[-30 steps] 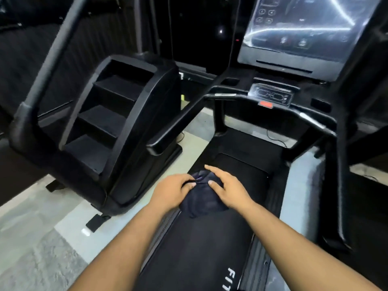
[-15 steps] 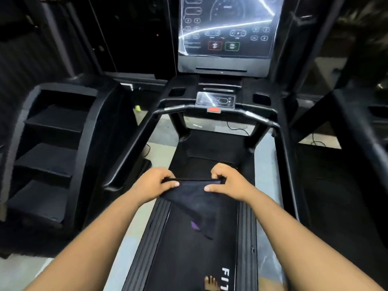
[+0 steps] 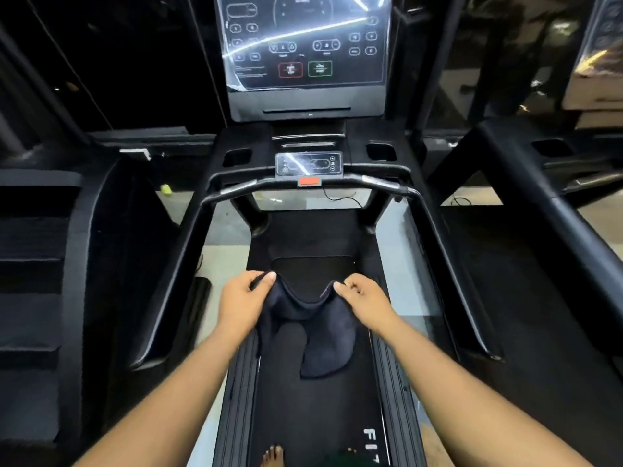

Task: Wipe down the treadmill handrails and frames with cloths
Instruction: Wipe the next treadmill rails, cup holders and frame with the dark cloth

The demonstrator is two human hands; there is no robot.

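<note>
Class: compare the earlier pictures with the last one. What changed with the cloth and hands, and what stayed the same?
The bunched cloth was opened out and now sags between the left hand and right hand, which moved apart. Both hands kept hold; no handrail was touched.

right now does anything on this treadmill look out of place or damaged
Nothing looks damaged. One oddity: clear protective film on the console screen is peeling at its lower left corner. A small yellow-green object lies on the floor left of the frame; too blurred to identify. The dark cloth simply hangs between left hand and right hand.
</note>
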